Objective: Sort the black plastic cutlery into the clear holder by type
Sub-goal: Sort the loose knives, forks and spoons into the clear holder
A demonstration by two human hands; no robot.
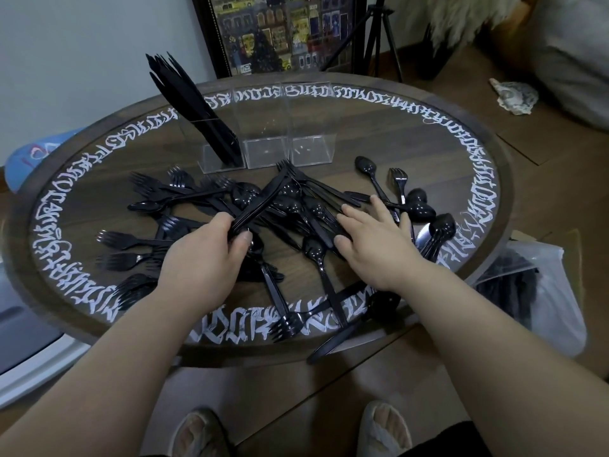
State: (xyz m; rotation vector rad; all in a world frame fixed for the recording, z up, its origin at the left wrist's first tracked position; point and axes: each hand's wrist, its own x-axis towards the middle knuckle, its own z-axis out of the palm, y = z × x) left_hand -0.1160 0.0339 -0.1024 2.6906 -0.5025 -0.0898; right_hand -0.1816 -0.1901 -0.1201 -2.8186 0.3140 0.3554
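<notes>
Here the left hand (211, 255), at centre frame, curls its fingers and thumb round a small bundle of black forks (260, 202), whose tines point toward the upper right, ending just in front of the clear holder (268, 140). The right hand (372, 239), right of centre, lies spread with straight fingers on the loose heap of cutlery (296, 209), its fingertips touching the pieces beneath and gripping none.

The holder stands upright in the upper middle of the frame, on the round wooden table (99, 179) with white lettering around its rim. It has three compartments side by side. The leftmost holds a sheaf of black knives (188, 97) leaning toward the upper left; the other two show nothing inside.

Forks and spoons lie scattered across the tabletop around both hands, some overlapping. A few spoons (425, 209) sit to the right of the right hand.

A framed picture (280, 31) leans against the wall at the top of the frame.
</notes>
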